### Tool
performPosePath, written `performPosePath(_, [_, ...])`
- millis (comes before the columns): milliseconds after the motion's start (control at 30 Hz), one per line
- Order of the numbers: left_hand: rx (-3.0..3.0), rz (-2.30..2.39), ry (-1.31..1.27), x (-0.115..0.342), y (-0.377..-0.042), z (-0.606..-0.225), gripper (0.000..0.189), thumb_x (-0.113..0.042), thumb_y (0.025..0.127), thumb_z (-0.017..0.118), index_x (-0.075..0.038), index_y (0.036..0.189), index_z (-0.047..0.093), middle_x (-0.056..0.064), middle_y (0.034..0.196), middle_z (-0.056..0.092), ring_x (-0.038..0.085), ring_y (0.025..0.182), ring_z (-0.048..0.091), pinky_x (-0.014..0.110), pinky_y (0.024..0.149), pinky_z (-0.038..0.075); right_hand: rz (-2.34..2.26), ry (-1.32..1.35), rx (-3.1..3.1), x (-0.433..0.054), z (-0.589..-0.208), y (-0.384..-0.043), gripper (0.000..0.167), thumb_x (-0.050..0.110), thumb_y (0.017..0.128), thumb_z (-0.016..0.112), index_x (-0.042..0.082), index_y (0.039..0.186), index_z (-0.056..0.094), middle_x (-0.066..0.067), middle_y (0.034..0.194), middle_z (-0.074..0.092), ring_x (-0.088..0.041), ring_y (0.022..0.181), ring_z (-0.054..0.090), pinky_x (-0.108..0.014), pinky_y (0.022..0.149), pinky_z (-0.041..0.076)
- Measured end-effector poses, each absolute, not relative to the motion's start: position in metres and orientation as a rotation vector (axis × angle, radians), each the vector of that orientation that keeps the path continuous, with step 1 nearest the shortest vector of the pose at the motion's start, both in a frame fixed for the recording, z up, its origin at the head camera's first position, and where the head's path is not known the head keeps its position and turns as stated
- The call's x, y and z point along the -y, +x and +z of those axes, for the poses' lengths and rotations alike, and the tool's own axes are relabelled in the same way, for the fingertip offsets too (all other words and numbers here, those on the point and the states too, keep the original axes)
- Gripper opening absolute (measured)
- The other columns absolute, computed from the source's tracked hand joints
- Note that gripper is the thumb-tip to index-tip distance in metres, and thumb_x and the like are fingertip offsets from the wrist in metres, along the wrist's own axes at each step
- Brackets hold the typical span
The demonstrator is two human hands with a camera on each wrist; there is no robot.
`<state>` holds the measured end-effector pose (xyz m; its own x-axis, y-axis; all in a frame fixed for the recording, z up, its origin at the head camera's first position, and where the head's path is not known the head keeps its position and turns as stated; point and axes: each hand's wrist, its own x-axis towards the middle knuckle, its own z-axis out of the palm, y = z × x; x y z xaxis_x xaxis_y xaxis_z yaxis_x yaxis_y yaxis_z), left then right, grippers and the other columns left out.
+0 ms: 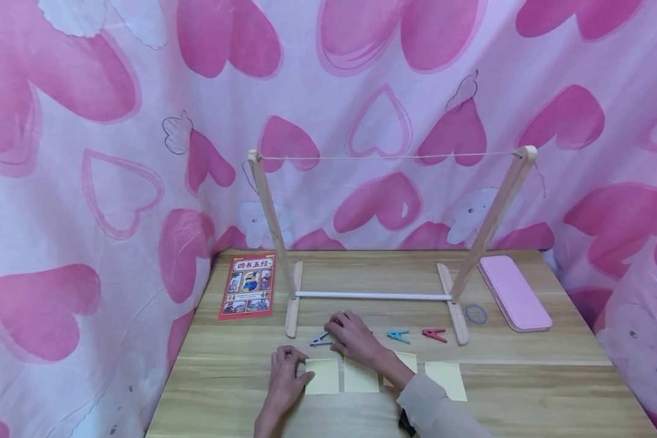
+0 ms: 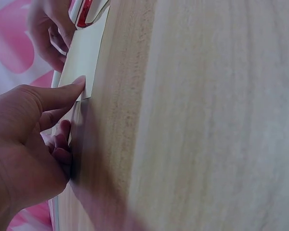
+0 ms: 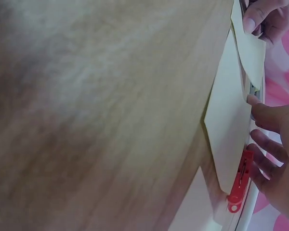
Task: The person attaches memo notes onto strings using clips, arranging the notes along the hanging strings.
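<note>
A yellow note is pinched by the left grip; a grey clothespin is seen just left of the loosely curved right grip, whether held cannot be told

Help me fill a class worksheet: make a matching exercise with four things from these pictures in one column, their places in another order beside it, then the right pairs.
Things:
1. left hand
2. red clip
3. case
4. string

Places:
A. right of the wooden frame
B. stretched across the frame's top
C. touching the leftmost note
D. between the blue clip and the frame's right foot

Pairs: 1-C, 2-D, 3-A, 4-B
</note>
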<state>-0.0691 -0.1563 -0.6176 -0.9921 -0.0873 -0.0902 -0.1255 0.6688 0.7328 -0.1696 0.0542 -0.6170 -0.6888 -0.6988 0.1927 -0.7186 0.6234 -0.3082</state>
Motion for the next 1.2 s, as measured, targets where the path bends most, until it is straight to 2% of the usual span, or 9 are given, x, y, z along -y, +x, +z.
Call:
performPosePath(367, [-2.867, 1.266, -0.164, 0.155, -0.063, -0.621, 0.022, -0.015, 0.084, 0.093, -0.004, 0.095, 0.078, 0.010, 0.123, 0.053, 0.027, 0.111, 0.042, 0.034, 0.088, 0.040, 0.630, 1.213, 2.755, -0.056, -0.626, -0.172, 0.037, 0.028, 0.096, 0.086, 0.010, 0.127, 0.077, -0.006, 0.131, 0.067, -0.021, 0.114, 0.059, -0.042, 0.100, 0.053])
performPosePath(533, [-2.821, 1.308, -0.155, 0.158, -0.063, -0.622, 0.019, -0.018, 0.090, 0.089, -0.006, 0.095, 0.076, 0.010, 0.123, 0.060, 0.028, 0.113, 0.046, 0.038, 0.094, 0.043, 0.701, 1.207, 2.721, -0.058, -0.630, -0.173, 0.031, 0.026, 0.096, 0.085, 0.010, 0.122, 0.077, -0.005, 0.129, 0.067, -0.021, 0.113, 0.059, -0.043, 0.099, 0.053])
performPosePath(633, [-2.759, 1.425, -0.186, 0.158, -0.061, -0.623, 0.017, -0.018, 0.096, 0.084, -0.005, 0.101, 0.075, 0.008, 0.110, 0.067, 0.023, 0.102, 0.052, 0.034, 0.086, 0.045, 0.778, 1.187, 2.695, -0.059, -0.632, -0.173, 0.029, 0.022, 0.098, 0.084, 0.009, 0.121, 0.075, -0.006, 0.128, 0.068, -0.022, 0.116, 0.061, -0.046, 0.102, 0.053])
performPosePath(767, [-2.729, 1.713, -0.171, 0.157, -0.056, -0.631, 0.018, -0.018, 0.100, 0.081, -0.002, 0.102, 0.075, -0.001, 0.087, 0.065, 0.010, 0.079, 0.053, 0.025, 0.063, 0.044, 0.985, 1.128, 2.667, -0.060, -0.632, -0.172, 0.031, 0.018, 0.099, 0.082, 0.006, 0.125, 0.071, -0.008, 0.126, 0.071, -0.026, 0.118, 0.066, -0.051, 0.105, 0.054])
performPosePath(867, [-2.756, 1.944, -0.092, 0.158, -0.054, -0.639, 0.020, -0.021, 0.100, 0.082, -0.002, 0.101, 0.077, -0.005, 0.083, 0.065, 0.003, 0.074, 0.054, 0.022, 0.057, 0.043, 1.217, 1.066, 2.656, -0.061, -0.629, -0.172, 0.033, 0.016, 0.101, 0.079, 0.002, 0.129, 0.070, -0.009, 0.121, 0.073, -0.024, 0.112, 0.069, -0.047, 0.101, 0.057])
performPosePath(933, [-2.774, 2.034, -0.086, 0.158, -0.052, -0.637, 0.021, -0.023, 0.099, 0.084, -0.002, 0.101, 0.079, -0.004, 0.085, 0.069, 0.004, 0.075, 0.057, 0.020, 0.060, 0.045, 1.379, 1.030, 2.646, -0.061, -0.627, -0.173, 0.033, 0.015, 0.103, 0.077, -0.001, 0.131, 0.068, -0.009, 0.116, 0.074, -0.022, 0.106, 0.069, -0.040, 0.095, 0.060])
performPosePath(1033, [-2.772, 2.030, -0.229, 0.157, -0.053, -0.631, 0.017, -0.021, 0.097, 0.085, -0.005, 0.103, 0.082, 0.000, 0.092, 0.076, 0.005, 0.080, 0.062, 0.018, 0.067, 0.048, 1.584, 1.000, 2.636, -0.062, -0.623, -0.175, 0.034, 0.014, 0.106, 0.074, -0.004, 0.134, 0.067, -0.009, 0.114, 0.074, -0.018, 0.102, 0.070, -0.029, 0.087, 0.061])
performPosePath(1200, [-2.619, 1.871, -0.615, 0.153, -0.057, -0.607, 0.019, -0.018, 0.098, 0.084, -0.006, 0.112, 0.082, 0.007, 0.104, 0.080, 0.012, 0.090, 0.067, 0.020, 0.076, 0.052, 1.726, 0.947, 2.621, -0.064, -0.616, -0.178, 0.040, 0.013, 0.104, 0.076, -0.006, 0.137, 0.065, -0.009, 0.113, 0.075, -0.014, 0.102, 0.070, -0.026, 0.090, 0.062])
